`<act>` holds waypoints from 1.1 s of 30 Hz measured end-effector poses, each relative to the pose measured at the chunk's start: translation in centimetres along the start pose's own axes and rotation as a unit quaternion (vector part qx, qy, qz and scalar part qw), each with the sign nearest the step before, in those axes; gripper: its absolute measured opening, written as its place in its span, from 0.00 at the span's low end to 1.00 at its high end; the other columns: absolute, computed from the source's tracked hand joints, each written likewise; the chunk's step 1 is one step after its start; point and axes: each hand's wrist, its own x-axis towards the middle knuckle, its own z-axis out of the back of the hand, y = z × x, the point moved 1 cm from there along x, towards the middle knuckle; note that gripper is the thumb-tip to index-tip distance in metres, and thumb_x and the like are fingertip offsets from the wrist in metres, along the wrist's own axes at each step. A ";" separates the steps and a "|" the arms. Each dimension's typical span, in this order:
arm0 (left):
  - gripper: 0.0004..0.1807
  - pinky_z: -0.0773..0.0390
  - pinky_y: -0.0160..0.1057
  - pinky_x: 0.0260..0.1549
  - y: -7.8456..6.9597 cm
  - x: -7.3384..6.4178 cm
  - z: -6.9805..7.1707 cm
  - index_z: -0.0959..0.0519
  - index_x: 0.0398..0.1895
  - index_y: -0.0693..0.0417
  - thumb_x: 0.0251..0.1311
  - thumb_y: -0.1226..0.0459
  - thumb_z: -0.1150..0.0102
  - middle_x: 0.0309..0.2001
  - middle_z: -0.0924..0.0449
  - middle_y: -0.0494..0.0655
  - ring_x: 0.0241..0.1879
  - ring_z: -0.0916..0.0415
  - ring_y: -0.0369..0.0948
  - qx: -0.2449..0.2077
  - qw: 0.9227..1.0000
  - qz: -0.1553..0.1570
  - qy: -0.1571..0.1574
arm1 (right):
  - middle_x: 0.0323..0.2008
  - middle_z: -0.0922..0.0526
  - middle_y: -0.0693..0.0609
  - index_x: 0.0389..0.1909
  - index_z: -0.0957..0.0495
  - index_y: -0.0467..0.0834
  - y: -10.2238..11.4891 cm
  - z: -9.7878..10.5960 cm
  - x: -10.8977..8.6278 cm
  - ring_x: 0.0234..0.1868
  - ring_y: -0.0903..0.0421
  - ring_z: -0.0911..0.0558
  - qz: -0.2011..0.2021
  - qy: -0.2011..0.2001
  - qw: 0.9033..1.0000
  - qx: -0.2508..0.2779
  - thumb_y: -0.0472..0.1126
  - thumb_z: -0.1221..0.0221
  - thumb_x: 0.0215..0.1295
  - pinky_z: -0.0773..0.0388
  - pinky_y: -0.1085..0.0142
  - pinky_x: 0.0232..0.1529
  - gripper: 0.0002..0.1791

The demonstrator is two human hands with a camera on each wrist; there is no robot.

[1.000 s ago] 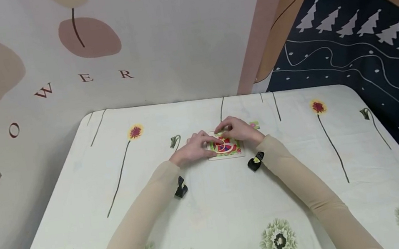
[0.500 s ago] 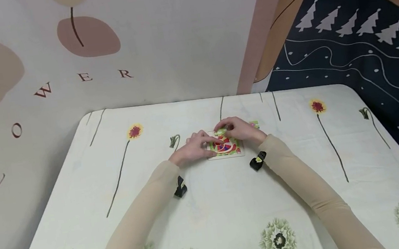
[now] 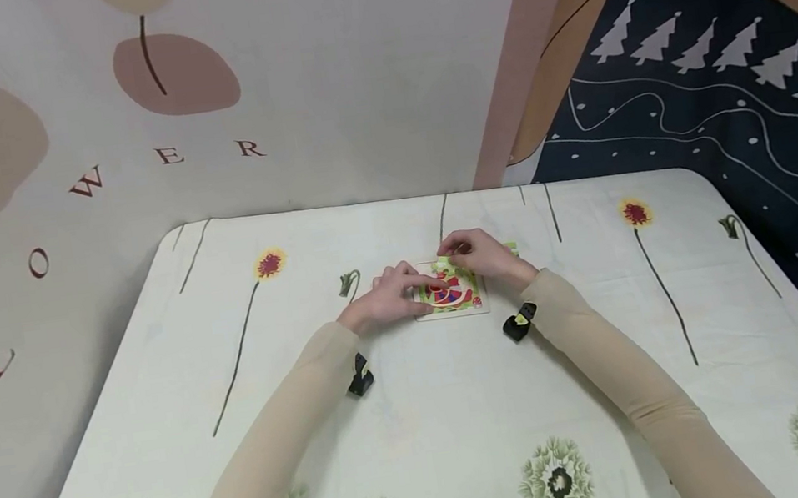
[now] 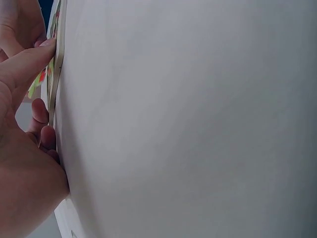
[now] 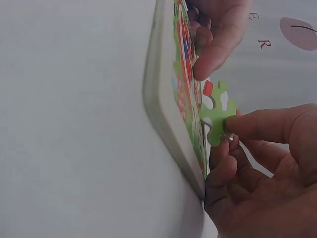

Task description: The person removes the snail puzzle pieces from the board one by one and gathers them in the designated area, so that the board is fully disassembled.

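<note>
A small jigsaw board [image 3: 452, 314] with a red, yellow and green picture lies on the table. My left hand [image 3: 388, 296] rests at its left side, a straight finger [image 4: 37, 55] pressing on the picture. Over the board's far edge, my right hand [image 3: 482, 257] pinches a green jigsaw piece [image 5: 216, 119] between thumb and finger. In the right wrist view the piece stands tilted up, its lower side close to the board. It shows a white patch and a red corner.
Another green piece [image 3: 512, 247] lies beyond my right hand, partly hidden by it. A flower-printed white cloth [image 3: 436, 412] covers the table, with a printed wall [image 3: 346, 79] behind. Each wrist carries a black camera [image 3: 520, 322].
My right hand has shifted slightly right and away from me, lifting the green piece into a tilt at the board's far edge. The left hand stays where it was.
</note>
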 end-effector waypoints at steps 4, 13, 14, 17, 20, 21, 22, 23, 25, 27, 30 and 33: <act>0.29 0.44 0.43 0.51 -0.1 -0.1 0.0 0.25 0.67 0.38 0.61 0.55 0.35 0.55 0.33 0.51 0.50 0.41 0.46 0.001 1.000 -0.001 0.000 | 0.48 0.19 0.40 0.51 0.20 0.36 -0.1 0.2 -0.1 0.49 0.47 0.22 0.001 -0.013 1.000 0.004 0.32 0.46 0.69 0.27 0.61 0.52 0.13; 0.29 0.44 0.43 0.51 -0.1 0.0 0.1 0.25 0.67 0.37 0.61 0.55 0.35 0.56 0.33 0.50 0.51 0.41 0.45 0.000 1.000 0.002 0.004 | 0.48 0.18 0.40 0.51 0.19 0.37 -0.3 1.1 -0.6 0.48 0.48 0.20 -0.011 -0.027 0.999 0.021 0.34 0.45 0.69 0.27 0.67 0.43 0.13; 0.29 0.44 0.43 0.51 -0.1 0.0 0.1 0.25 0.67 0.37 0.61 0.55 0.35 0.56 0.33 0.50 0.51 0.41 0.45 0.000 1.000 0.003 0.004 | 0.48 0.18 0.40 0.51 0.19 0.37 -0.4 1.2 -0.7 0.48 0.47 0.20 -0.012 -0.028 0.999 0.023 0.34 0.44 0.69 0.28 0.66 0.44 0.13; 0.29 0.44 0.43 0.52 -0.1 0.0 0.2 0.25 0.67 0.37 0.61 0.55 0.35 0.56 0.33 0.50 0.51 0.41 0.45 0.001 1.000 0.002 0.003 | 0.50 0.19 0.39 0.52 0.19 0.37 -0.5 1.7 -0.9 0.51 0.45 0.21 -0.016 -0.032 0.999 0.028 0.34 0.45 0.70 0.29 0.64 0.48 0.13; 0.29 0.44 0.43 0.52 -0.1 0.0 0.2 0.25 0.67 0.37 0.61 0.55 0.35 0.55 0.33 0.50 0.51 0.41 0.45 0.002 1.000 0.001 0.001 | 0.52 0.19 0.40 0.53 0.19 0.38 -0.6 2.1 -1.1 0.52 0.46 0.21 -0.025 -0.034 0.999 0.026 0.35 0.45 0.70 0.29 0.63 0.48 0.14; 0.28 0.44 0.43 0.52 -0.1 0.0 0.2 0.25 0.67 0.37 0.61 0.55 0.35 0.55 0.33 0.50 0.51 0.41 0.45 0.002 1.000 0.002 0.001 | 0.52 0.19 0.40 0.53 0.20 0.38 -0.6 2.2 -1.2 0.52 0.46 0.21 -0.027 -0.034 0.999 0.027 0.35 0.45 0.70 0.28 0.63 0.47 0.14; 0.28 0.44 0.43 0.52 -0.1 0.0 0.1 0.25 0.67 0.37 0.61 0.56 0.35 0.55 0.33 0.50 0.51 0.41 0.45 0.001 1.000 0.001 0.000 | 0.52 0.19 0.40 0.53 0.20 0.38 -0.7 2.3 -1.3 0.51 0.46 0.21 -0.031 -0.035 0.998 0.031 0.35 0.45 0.70 0.27 0.63 0.45 0.14; 0.28 0.44 0.44 0.52 -0.1 0.0 0.1 0.25 0.66 0.37 0.61 0.56 0.35 0.55 0.33 0.50 0.51 0.41 0.45 0.001 1.000 0.000 -0.001 | 0.52 0.19 0.40 0.53 0.19 0.38 -0.7 2.4 -1.4 0.51 0.46 0.21 -0.035 -0.036 0.998 0.033 0.35 0.45 0.70 0.27 0.63 0.44 0.14; 0.28 0.43 0.44 0.52 0.0 -0.1 0.1 0.25 0.67 0.37 0.61 0.56 0.35 0.55 0.33 0.50 0.51 0.41 0.46 0.000 1.000 -0.001 -0.002 | 0.51 0.19 0.40 0.53 0.19 0.38 -0.9 2.6 -1.5 0.49 0.46 0.21 -0.037 -0.038 0.998 0.036 0.35 0.45 0.70 0.26 0.65 0.41 0.14; 0.28 0.43 0.44 0.52 0.1 0.0 0.0 0.25 0.67 0.37 0.61 0.56 0.36 0.56 0.32 0.51 0.51 0.41 0.46 0.000 1.000 -0.003 -0.002 | 0.52 0.19 0.39 0.53 0.20 0.37 -1.2 2.9 -1.6 0.49 0.46 0.21 -0.038 -0.040 0.998 0.038 0.35 0.45 0.70 0.26 0.65 0.41 0.14; 0.28 0.43 0.44 0.52 0.2 0.0 -0.1 0.25 0.67 0.36 0.61 0.56 0.36 0.56 0.33 0.50 0.50 0.41 0.45 -0.004 1.000 -0.004 -0.002 | 0.52 0.20 0.38 0.54 0.20 0.37 -1.4 3.2 -1.9 0.49 0.46 0.21 -0.041 -0.043 0.998 0.035 0.35 0.45 0.70 0.27 0.66 0.41 0.15; 0.28 0.44 0.43 0.52 0.1 0.0 -0.1 0.25 0.66 0.35 0.61 0.56 0.36 0.56 0.32 0.50 0.50 0.41 0.44 -0.004 1.000 -0.005 -0.001 | 0.53 0.20 0.38 0.54 0.20 0.37 -1.7 3.5 -2.1 0.49 0.47 0.22 -0.049 -0.045 0.997 0.029 0.35 0.45 0.70 0.27 0.67 0.40 0.15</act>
